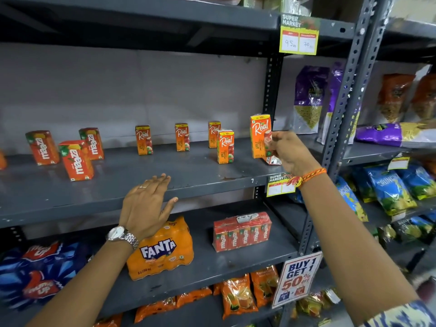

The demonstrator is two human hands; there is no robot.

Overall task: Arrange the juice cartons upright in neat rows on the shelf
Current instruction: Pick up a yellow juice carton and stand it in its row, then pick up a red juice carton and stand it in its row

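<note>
Gripping an orange apple juice carton (pixel 260 135) by its lower right edge, the right hand (pixel 286 153) pinches it with thumb and fingertips at right of centre in the frame; the carton stands upright on the grey shelf (pixel 118 185), with what looks like another carton lying flat just under the hand. Flat and empty, the left hand (pixel 146 208) rests open on the shelf's front lip at lower centre. Largest of all, the shelf offers wide bare room across its middle and front. Three red mango cartons (pixel 75 159) stand loosely at the left; four more apple cartons (pixel 225 146) stand scattered mid-frame. These cartons seem light, stiff-walled and easily tipped, so holding the narrow sides low suits them.
</note>
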